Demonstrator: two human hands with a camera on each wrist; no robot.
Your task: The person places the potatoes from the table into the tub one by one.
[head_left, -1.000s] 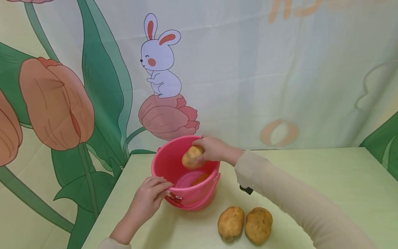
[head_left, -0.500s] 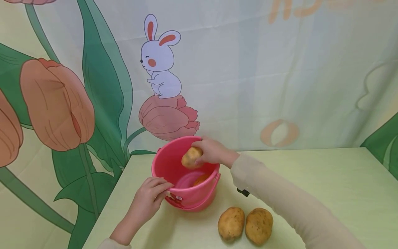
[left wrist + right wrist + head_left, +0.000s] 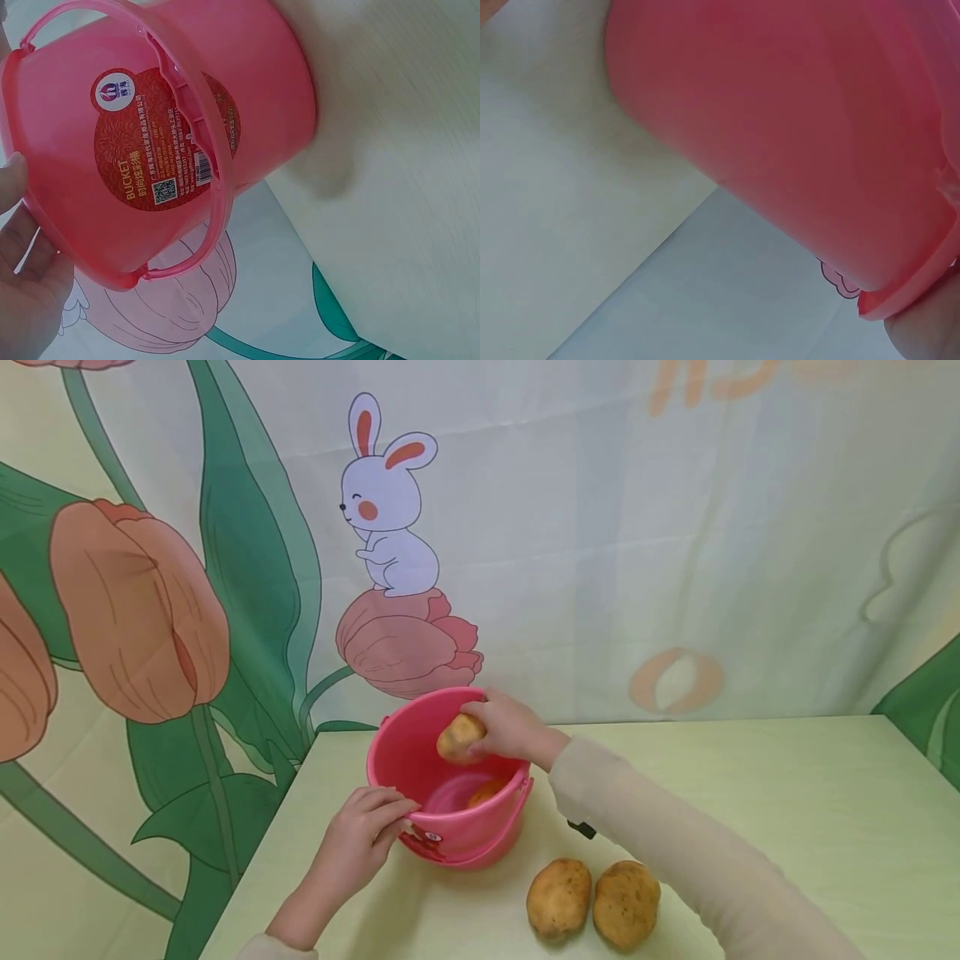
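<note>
Holding a potato over the open pink bucket, your right hand has its fingers curled around it. Your left hand grips the bucket's near rim. Another potato lies inside the bucket, and two potatoes lie side by side on the bench.

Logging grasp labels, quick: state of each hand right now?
Left hand: grips the pink bucket at its rim.
Right hand: holds a potato over the bucket.

Cartoon backdrop behind a pale green table

A white rabbit sat on a pink tulip among orange tulips and green leaves.
</note>
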